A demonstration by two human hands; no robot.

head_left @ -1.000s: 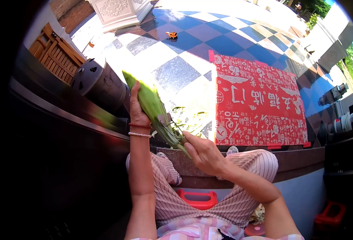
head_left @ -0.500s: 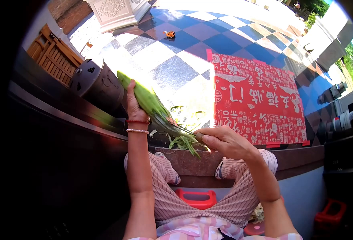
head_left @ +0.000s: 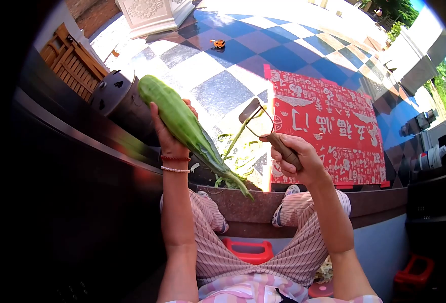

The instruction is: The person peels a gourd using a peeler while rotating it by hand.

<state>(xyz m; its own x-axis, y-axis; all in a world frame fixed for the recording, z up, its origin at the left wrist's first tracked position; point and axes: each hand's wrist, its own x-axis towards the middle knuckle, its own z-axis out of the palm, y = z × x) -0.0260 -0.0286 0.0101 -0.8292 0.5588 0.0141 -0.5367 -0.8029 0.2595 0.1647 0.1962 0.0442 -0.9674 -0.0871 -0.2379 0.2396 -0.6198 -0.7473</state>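
Your left hand (head_left: 170, 144) is half-curled, grasping the long, tapering green vegetable (head_left: 178, 117) slanted in front of you; your right hand (head_left: 302, 159) clenches the brown-handled metal peeler (head_left: 285, 151), thin green strip (head_left: 237, 138) at its blade.

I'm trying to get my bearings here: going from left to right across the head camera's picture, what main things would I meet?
Slatted wooden furniture, dark metal drum, long green vegetable, peeling tool, red patterned mat, white container.
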